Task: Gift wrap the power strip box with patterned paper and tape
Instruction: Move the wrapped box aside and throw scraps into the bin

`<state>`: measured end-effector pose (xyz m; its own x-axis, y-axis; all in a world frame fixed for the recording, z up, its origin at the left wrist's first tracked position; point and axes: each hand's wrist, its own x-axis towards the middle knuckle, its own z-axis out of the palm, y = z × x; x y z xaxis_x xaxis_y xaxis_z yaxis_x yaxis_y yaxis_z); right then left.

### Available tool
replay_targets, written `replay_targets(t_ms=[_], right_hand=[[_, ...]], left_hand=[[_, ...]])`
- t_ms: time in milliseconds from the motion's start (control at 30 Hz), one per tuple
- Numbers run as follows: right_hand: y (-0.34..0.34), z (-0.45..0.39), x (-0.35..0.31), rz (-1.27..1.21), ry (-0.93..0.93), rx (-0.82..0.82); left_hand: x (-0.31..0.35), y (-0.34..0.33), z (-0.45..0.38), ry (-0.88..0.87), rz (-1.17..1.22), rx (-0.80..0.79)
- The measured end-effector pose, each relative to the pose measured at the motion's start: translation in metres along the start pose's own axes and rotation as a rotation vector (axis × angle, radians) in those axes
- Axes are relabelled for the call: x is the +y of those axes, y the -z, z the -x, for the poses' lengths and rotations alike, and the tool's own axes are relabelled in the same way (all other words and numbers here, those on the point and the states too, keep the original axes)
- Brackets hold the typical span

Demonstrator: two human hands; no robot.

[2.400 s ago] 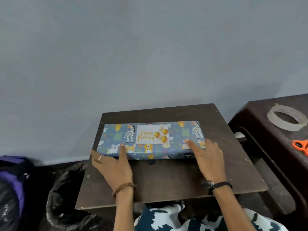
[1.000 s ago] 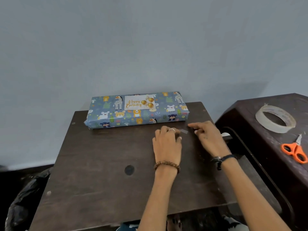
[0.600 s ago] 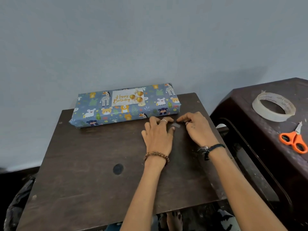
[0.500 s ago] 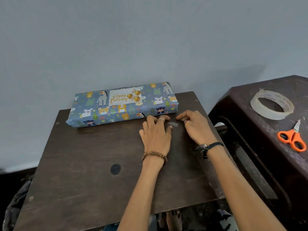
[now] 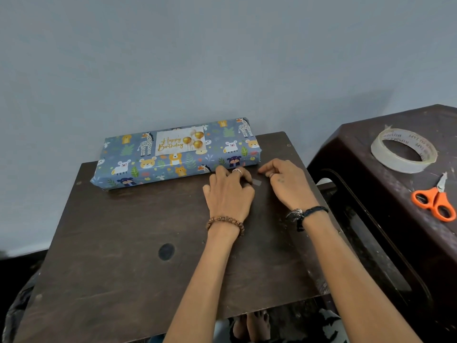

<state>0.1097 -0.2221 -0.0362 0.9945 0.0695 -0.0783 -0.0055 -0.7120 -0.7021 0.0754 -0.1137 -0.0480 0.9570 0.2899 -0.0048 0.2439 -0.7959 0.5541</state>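
Note:
The box, wrapped in blue animal-print paper with a "Happy Birthday" label on top, lies along the far edge of the dark wooden table. A small clear piece of tape lies on the table in front of the box's right end. My left hand rests on the table with fingers curled, its fingertips picking at the tape's left edge. My right hand sits just right of the tape, fingers loosely curled, holding nothing.
A roll of clear tape and orange scissors lie on a dark stool to the right. A wall stands right behind the box. A round dark mark shows mid-table.
Since the earliest frame the box has gone from under my hands to the table's far edge. Both hands came together at the tape piece and have barely moved in the last half second.

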Motion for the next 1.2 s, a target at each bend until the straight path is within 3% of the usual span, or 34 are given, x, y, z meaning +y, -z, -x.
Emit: replay_targets(t_ms=[400, 867, 1200], right_hand=[[-0.002, -0.001, -0.001, 0.012, -0.015, -0.005], [0.001, -0.003, 0.000, -0.049, -0.006, -0.006], [0.001, -0.004, 0.004, -0.080, 0.004, 0.001]], left_hand=[[-0.002, 0.004, -0.001, 0.031, 0.090, -0.060], [-0.005, -0.001, -0.005, -0.002, 0.145, 0.008], [0.004, 0.002, -0.013, 0.007, 0.060, -0.010]])
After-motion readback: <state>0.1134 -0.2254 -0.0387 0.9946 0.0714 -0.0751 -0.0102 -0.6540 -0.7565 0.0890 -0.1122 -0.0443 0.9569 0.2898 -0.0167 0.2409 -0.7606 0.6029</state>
